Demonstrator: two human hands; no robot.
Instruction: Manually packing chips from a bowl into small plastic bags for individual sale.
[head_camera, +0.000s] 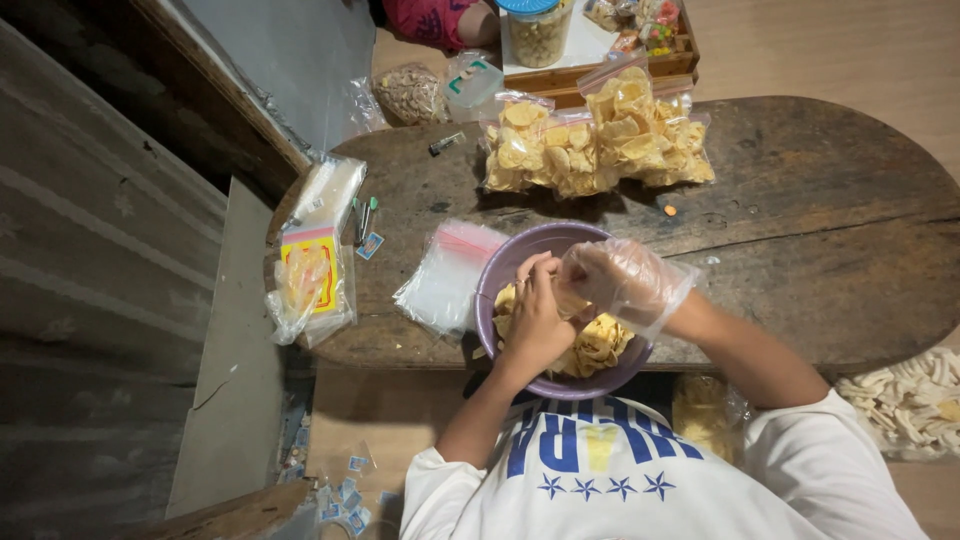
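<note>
purple bowl (497, 275) holds yellow chips (600, 345); left hand (535, 320) and gloved right hand (620, 280) fingers pinch something unclear above them.

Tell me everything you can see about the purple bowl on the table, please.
The bowl is round and purple, and looks like plastic. It stands upright at the near edge of the dark wooden table, partly over the edge. It holds pale yellow crackers. The bare left hand and the right hand, in a clear glove, are both over it, among the crackers. A stack of clear bags lies against its left side.
</note>
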